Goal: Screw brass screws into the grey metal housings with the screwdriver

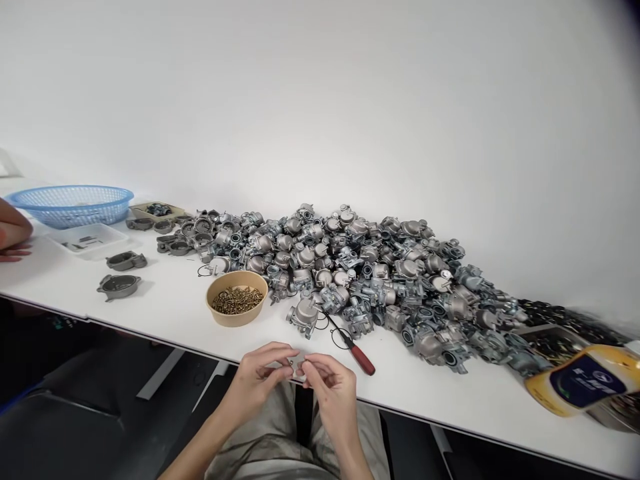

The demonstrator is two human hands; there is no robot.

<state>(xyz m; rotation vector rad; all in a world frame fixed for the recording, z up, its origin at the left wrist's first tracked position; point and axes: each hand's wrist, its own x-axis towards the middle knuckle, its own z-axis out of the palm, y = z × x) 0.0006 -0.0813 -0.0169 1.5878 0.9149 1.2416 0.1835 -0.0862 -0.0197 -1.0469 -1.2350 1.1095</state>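
Observation:
My left hand (257,377) is closed in a pinch, with a small metal piece (291,362) showing at its fingertips; its exact kind is too small to tell. Close beside it, my right hand (333,383) has thumb and forefinger pressed together, and what lies between them is hidden. Both hands are over the table's front edge. Just beyond them a single carburetor (305,315) rests apart at the front of the heap. A screwdriver with a red handle (363,360) lies to the right, thin black rings (341,339) around its shaft. Brass-coloured screws (237,300) fill a cardboard bowl (237,321) at the left.
A large heap of carburetors (350,253) spreads along the wall. Grey float bowls (120,287) lie on the left, near a white tray (105,250) and a blue basket (83,217). Another person's arm (13,230) reaches in there. A yellow bottle (583,380) is at the right.

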